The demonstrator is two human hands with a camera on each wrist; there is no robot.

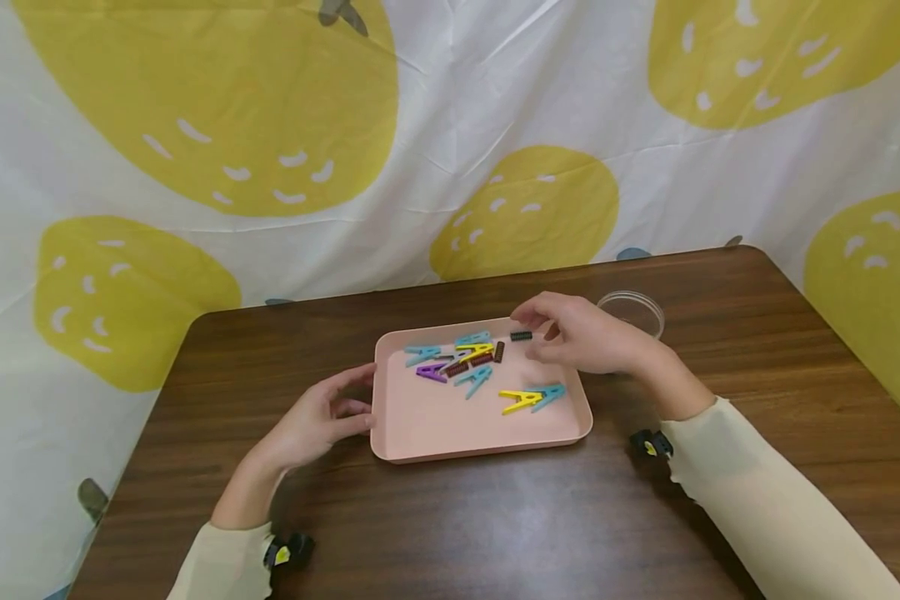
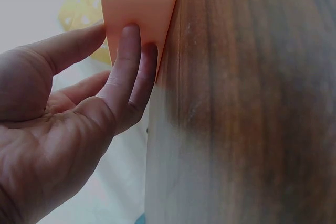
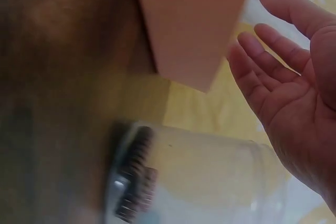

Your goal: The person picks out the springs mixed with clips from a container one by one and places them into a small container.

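— Where is there room to pass?
— The dark wooden tabletop (image 1: 495, 517) lies bare in front of the shallow pink plastic tray (image 1: 450, 446).
— And what blocks the way?
— The round clear plastic dish (image 1: 633, 310) stands just behind the right hand (image 1: 585, 337); the patterned cloth backdrop (image 1: 450, 150) closes the far edge.

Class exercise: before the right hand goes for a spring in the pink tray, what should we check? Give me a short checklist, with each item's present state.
1. Left hand steadies the tray: ok, fingers touch its left wall.
2. Right hand free: ok, it holds nothing, fingers loosely bent.
3. Black spring reachable: ok, it lies by the fingertips, apart from the pegs.
4. Dish ready: ok, it stands behind the right hand.
5. Brown springs separate: not ok, tangled among peg halves.
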